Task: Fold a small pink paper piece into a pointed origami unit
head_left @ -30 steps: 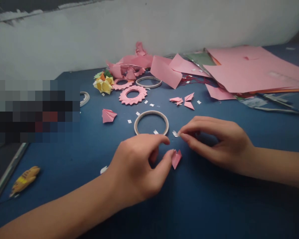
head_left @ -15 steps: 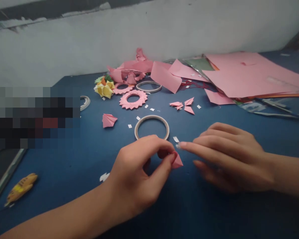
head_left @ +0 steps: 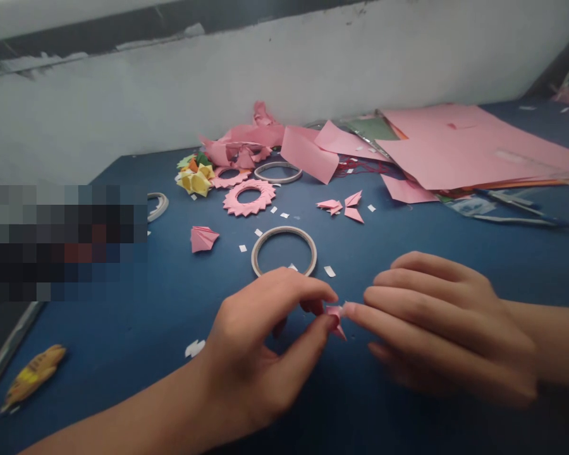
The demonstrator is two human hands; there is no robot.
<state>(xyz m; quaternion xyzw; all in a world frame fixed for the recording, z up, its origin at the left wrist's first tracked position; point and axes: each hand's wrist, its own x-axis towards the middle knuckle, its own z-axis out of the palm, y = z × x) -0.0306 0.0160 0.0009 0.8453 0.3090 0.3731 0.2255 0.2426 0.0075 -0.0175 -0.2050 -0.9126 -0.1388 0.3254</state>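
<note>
My left hand (head_left: 260, 347) pinches a small folded pink paper piece (head_left: 336, 319) between thumb and fingers, low over the blue table (head_left: 123, 328). My right hand (head_left: 440, 322) reaches in from the right with its fingers stretched out, and a fingertip touches the same pink piece. A tape ring (head_left: 283, 249) lies flat just behind both hands, with small white paper bits (head_left: 329, 271) beside it.
Further back lie a pink paper ring with toothed edge (head_left: 249, 197), a second tape ring (head_left: 277, 171), folded pink pieces (head_left: 203, 238) (head_left: 344, 205), a yellow folded shape (head_left: 195, 180) and a stack of pink sheets (head_left: 459, 148). A yellow object (head_left: 31, 376) lies at the front left.
My right hand let go of a small white bit, which now lies on the table, and moved down to the pink piece. My left hand lifted that piece slightly.
</note>
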